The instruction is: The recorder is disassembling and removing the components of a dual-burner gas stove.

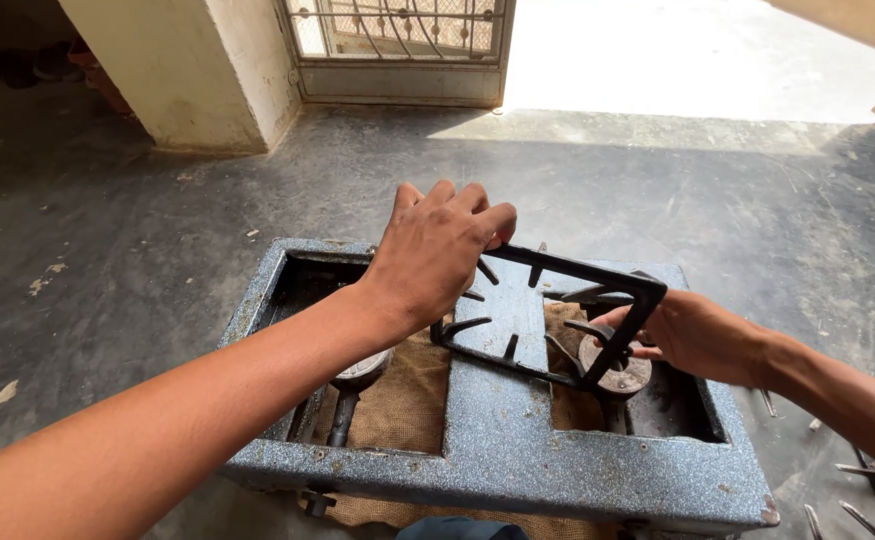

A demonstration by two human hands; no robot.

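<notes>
Left hand (pixel 438 250) was closed over the far left corner of a black cast-iron pan support grate (pixel 548 320), fingers curled down over its rim. Right hand (pixel 693 335) gripped the grate's right side near the lower corner, thumb on top of the bar. Both hands were clamped on the same grate, one at each end, well apart from each other.

The grate was held tilted, raised off the stove, over the middle strip and the right-hand well, its inward prongs visible.

Below it sat a blue speckled two-burner gas stove (pixel 518 440) on the concrete floor (pixel 158 220). The right burner (pixel 620 372), round and rusty, showed just under the grate's right corner. The left burner (pixel 358 372) lay partly hidden by the left forearm. Brown burlap cloth (pixel 408 395) lay under the stove, showing through both wells.

More black grate pieces (pixel 873 490) lay on the floor at far right. A barred metal door (pixel 398 40) stood in the background.
</notes>
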